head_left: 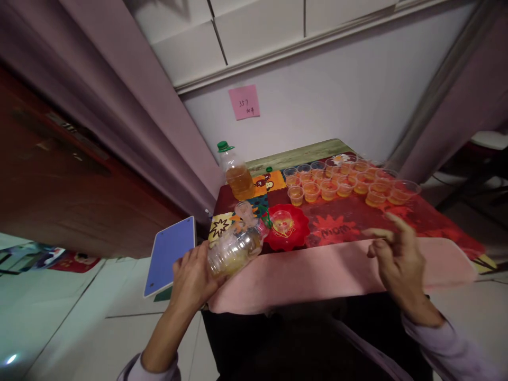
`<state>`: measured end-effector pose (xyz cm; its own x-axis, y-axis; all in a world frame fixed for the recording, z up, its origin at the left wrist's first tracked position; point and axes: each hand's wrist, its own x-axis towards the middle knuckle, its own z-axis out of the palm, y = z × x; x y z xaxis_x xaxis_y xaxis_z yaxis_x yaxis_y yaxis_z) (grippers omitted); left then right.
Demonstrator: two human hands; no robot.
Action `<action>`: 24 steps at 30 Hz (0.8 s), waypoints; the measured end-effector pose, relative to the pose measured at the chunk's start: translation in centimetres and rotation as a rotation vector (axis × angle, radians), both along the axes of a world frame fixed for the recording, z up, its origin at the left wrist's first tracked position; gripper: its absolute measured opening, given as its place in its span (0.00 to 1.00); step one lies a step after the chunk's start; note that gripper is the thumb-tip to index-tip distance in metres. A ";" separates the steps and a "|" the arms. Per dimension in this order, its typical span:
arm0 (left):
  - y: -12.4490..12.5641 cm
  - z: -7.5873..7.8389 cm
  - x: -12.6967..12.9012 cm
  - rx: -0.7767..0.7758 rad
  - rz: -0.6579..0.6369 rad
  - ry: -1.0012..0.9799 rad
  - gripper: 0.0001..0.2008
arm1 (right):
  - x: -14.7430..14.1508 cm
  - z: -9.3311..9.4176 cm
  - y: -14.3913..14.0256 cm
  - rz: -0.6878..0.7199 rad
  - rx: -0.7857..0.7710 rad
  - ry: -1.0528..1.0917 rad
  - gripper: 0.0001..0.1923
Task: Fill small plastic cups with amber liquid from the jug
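Observation:
My left hand (195, 276) is wrapped round the lower part of a clear plastic bottle (234, 254). The bottle is tilted, its mouth towards a red scalloped plate (298, 233), and a little yellowish liquid lies along its lower side. On the plate stands a small clear plastic cup (282, 222). My right hand (400, 259) hovers over the table's front edge with nothing in it, fingers partly bent and apart. Beyond it, several plastic cups with amber liquid (328, 189) stand in rows. Another clear cup (244, 210) is just behind the tilted bottle.
A large green-capped bottle (240, 180), partly full of amber liquid, stands at the back left. Near it lies a green cap (269, 169). A pink cloth (317, 270) lines the front edge. A blue board (170, 256) stands left of the table, beside a curtain (159, 116).

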<state>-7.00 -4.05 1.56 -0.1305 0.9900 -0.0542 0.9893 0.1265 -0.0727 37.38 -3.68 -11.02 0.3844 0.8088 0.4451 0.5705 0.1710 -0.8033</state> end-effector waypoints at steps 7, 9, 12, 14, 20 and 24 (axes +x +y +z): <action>0.7 -0.2 0.5 -0.010 -0.004 0.016 0.42 | -1.0 -7.4 1.8 -0.022 -0.311 0.014 0.36; 0.8 -0.3 0.5 0.008 -0.017 0.015 0.40 | -1.3 -7.7 1.9 -0.020 -0.332 -0.030 0.33; 1.0 -0.3 0.5 0.029 -0.027 0.030 0.40 | -1.5 -7.6 1.8 -0.014 -0.345 -0.060 0.31; 1.1 -0.1 0.4 0.031 -0.030 0.043 0.41 | -1.6 -7.5 1.7 -0.015 -0.339 -0.063 0.31; 1.3 0.9 0.5 0.046 -0.038 0.078 0.41 | -1.8 -7.5 1.5 -0.024 -0.340 -0.100 0.31; 1.3 1.4 0.5 0.062 -0.045 0.073 0.40 | -1.8 -7.4 1.4 -0.028 -0.329 -0.123 0.31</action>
